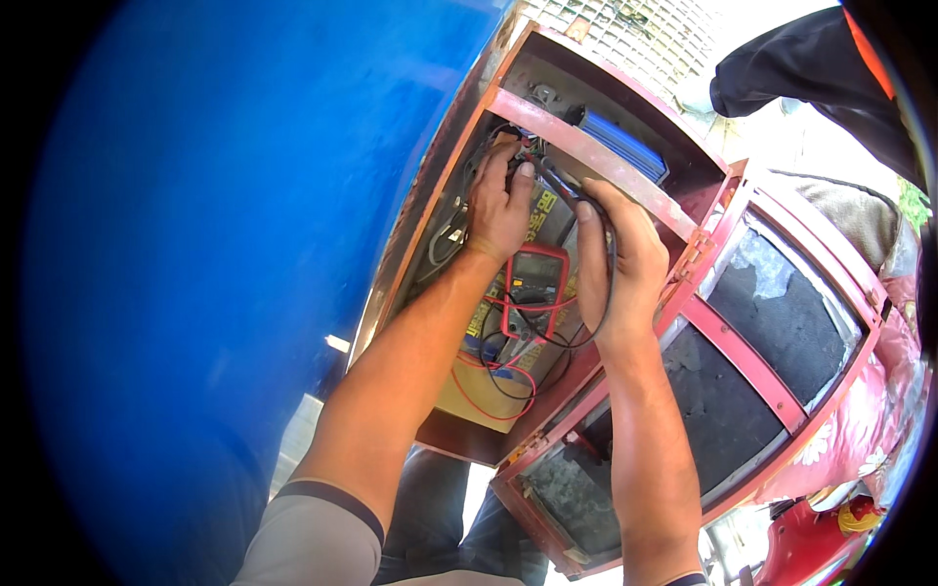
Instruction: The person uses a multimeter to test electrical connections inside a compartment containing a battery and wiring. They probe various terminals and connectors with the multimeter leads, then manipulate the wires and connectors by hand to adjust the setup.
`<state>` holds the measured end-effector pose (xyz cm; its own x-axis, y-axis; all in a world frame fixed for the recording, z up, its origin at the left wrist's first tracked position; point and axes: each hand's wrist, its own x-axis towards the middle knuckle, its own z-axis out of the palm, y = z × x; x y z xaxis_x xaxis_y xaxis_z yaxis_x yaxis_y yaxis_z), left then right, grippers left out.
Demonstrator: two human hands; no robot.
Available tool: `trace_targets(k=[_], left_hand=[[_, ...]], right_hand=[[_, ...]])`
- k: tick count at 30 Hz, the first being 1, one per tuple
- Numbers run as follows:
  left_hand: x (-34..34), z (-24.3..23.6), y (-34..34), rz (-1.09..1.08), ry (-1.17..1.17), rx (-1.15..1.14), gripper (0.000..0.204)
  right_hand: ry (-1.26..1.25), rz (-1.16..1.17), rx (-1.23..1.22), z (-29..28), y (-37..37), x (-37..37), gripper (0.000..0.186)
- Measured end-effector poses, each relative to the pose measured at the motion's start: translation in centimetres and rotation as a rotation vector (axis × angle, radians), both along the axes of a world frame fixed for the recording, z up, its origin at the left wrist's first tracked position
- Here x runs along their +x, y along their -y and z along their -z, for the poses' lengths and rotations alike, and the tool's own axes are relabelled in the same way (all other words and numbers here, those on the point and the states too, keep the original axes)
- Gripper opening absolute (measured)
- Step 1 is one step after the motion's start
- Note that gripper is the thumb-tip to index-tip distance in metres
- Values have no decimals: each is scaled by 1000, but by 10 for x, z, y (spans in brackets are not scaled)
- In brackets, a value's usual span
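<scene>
Both of my hands reach into an open red metal box. My left hand (500, 200) is closed at a cluster of wires (513, 135) below the crossbar; what its fingers grip is hidden. In my right hand (630, 259) I hold a black test probe (557, 179) between thumb and fingers, its tip pointing toward the wires by my left hand. A black lead runs down from the probe along my palm. Between my forearms, a red-framed multimeter (535, 278) lies on boxy items with yellow markings (544, 210), with red and black leads (498, 391) coiled around it.
A red crossbar (586, 156) spans the box, and beyond it sits a blue finned unit (625, 146). The box's hinged door (728, 356) hangs open at right. A large blue panel (244, 215) stands close at left. Another person's dark-clothed leg (811, 68) shows at top right.
</scene>
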<state>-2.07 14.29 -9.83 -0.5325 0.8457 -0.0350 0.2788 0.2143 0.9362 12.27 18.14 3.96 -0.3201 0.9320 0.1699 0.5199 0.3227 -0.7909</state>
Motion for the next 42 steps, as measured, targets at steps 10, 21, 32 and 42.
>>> trace_targets(k=[10,21,32,42], left_hand=[[-1,-4,2,19,30,-48,40],[-1,-4,1,31,-5,-28,41],[-2,-4,2,52,-80,12,41],[1,-8,1,53,-54,-16,41]], right_hand=[[46,-99,-16,-1,-18,-12,21],[109,-127,26,5,-19,-19,19],[145,-89,1,2,-19,-25,17],[138,-63,7,8,-21,-28,14]])
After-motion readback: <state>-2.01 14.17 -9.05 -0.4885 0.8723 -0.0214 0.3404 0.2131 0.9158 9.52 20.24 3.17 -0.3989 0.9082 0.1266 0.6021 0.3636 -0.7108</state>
